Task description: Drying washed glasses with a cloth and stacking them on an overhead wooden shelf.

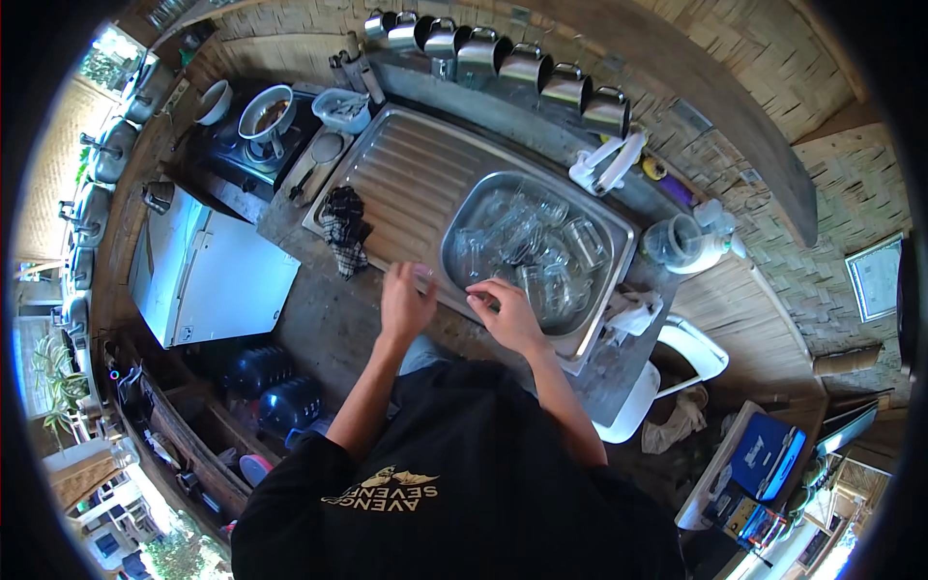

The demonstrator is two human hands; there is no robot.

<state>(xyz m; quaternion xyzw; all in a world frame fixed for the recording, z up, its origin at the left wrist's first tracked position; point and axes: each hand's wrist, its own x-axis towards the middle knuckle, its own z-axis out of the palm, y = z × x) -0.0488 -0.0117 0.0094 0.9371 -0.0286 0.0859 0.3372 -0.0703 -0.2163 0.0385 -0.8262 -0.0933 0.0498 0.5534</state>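
My left hand is raised in front of the sink's near edge, fingers loosely bent and slightly blurred, with nothing visible in it. To its right, my right hand hovers by the basin's near rim, thumb and forefinger apart and no object between them. Several clear glasses lie jumbled in the metal sink basin; some look like mugs. Left of the basin is the ribbed steel drainboard. A dark checked cloth is draped over its near left corner.
Several metal mugs stand along the back ledge. A white faucet rises behind the basin. At the right are a clear container, a crumpled white cloth and a white chair. A stove with a pan stands at the left.
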